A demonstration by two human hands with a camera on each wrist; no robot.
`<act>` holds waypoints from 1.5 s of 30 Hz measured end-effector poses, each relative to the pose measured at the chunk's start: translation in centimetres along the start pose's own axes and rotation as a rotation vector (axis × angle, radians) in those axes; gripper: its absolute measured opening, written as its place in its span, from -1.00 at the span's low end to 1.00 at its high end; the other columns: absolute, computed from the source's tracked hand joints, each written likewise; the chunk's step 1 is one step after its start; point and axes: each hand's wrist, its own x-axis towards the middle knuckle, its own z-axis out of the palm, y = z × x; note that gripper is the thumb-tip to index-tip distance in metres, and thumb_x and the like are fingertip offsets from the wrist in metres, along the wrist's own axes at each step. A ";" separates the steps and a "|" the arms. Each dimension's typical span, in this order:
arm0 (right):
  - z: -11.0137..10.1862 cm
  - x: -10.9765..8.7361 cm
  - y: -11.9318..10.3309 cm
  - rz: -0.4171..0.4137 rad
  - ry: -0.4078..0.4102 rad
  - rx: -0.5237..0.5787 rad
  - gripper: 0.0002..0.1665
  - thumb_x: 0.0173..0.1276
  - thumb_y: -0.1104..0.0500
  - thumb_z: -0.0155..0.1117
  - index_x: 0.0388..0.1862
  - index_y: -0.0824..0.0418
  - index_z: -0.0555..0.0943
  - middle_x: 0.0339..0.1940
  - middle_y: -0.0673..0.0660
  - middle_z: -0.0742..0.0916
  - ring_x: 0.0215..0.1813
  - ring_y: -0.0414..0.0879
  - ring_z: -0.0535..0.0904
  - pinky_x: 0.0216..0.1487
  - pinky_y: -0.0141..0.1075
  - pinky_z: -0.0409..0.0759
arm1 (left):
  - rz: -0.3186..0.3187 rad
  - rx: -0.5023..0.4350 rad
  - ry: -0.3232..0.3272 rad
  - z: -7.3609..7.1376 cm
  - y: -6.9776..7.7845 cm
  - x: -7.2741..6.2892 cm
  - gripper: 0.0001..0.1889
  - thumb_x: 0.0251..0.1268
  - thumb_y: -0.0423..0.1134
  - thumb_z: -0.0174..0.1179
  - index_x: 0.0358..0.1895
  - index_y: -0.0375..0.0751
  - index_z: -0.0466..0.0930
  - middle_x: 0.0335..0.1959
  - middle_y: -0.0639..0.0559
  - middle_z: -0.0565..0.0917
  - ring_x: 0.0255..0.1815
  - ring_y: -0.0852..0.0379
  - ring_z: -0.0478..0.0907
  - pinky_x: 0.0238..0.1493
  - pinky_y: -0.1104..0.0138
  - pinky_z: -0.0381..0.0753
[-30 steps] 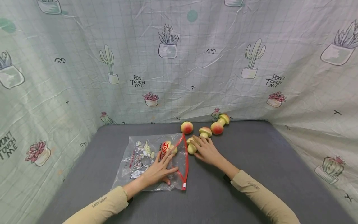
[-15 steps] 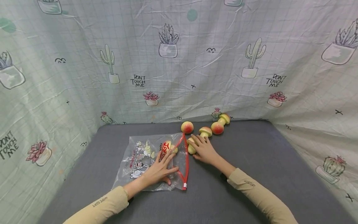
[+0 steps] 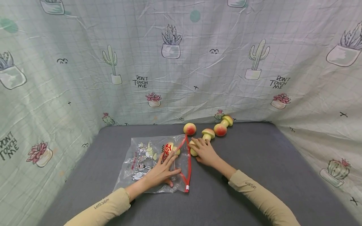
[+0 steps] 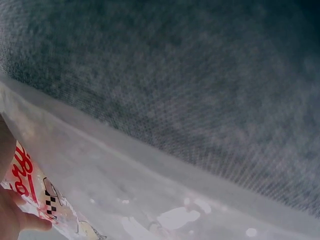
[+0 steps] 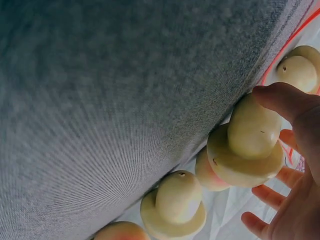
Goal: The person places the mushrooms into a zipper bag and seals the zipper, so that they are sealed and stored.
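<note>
My left hand (image 3: 163, 172) lies spread flat on a clear plastic zip bag (image 3: 127, 166) with a red zip edge and cartoon print. A yellow toy mushroom (image 3: 177, 151) is inside the bag near its mouth. At that mouth my right hand (image 3: 205, 151) holds another mushroom (image 3: 193, 151), partly hidden under the fingers. In the right wrist view, the thumb lies against this mushroom's pale stem (image 5: 255, 127) and the fingers reach behind it. The left wrist view shows only a thumb and fingertips (image 4: 35, 221) by the bag's red lettering.
A mushroom (image 3: 208, 133) with a red-and-yellow cap lies just beyond my right hand. Two more, one red-capped (image 3: 220, 130) and one yellower (image 3: 227, 120), lie farther back right. Another cap (image 3: 189, 129) sits behind the bag's corner. A printed curtain (image 3: 195, 62) hangs behind the grey table (image 3: 254, 163).
My right hand has shifted slightly left with the mushroom, which now sits closer to the bag's red edge. The left hand and bag have stayed in place.
</note>
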 end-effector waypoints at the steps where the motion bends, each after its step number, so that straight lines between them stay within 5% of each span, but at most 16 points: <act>1: 0.1 0.0 0.0 -0.004 0.000 -0.008 -0.22 -0.09 -0.01 0.40 0.19 -0.01 0.39 0.29 0.15 0.36 0.20 0.08 0.31 0.06 0.06 0.31 | 0.000 0.004 -0.002 0.0 0.0 0.0 -0.28 -0.37 0.44 0.00 0.03 0.27 0.43 0.21 -0.27 0.31 0.25 -0.30 0.22 0.02 -0.20 0.31; 25: -0.1 -0.5 0.2 -0.035 0.028 -0.076 -0.44 -0.11 0.18 0.41 -0.06 -0.18 0.55 0.08 0.20 0.44 0.03 0.08 0.33 -0.05 -0.04 0.34 | -0.002 -0.013 0.009 0.0 0.0 -0.3 -0.29 -0.36 0.43 -0.03 0.03 0.27 0.42 0.21 -0.27 0.28 0.24 -0.32 0.22 0.05 -0.21 0.28; 45: -1.1 -1.2 1.3 -0.099 0.081 -0.088 -0.49 -0.10 0.00 0.42 -0.08 -0.11 0.54 0.06 0.18 0.49 0.08 0.07 0.38 -0.03 -0.02 0.39 | 0.003 0.012 -0.015 0.0 0.0 -0.2 -0.32 -0.29 0.44 -0.05 0.04 0.29 0.41 0.22 -0.26 0.28 0.26 -0.31 0.19 0.05 -0.20 0.28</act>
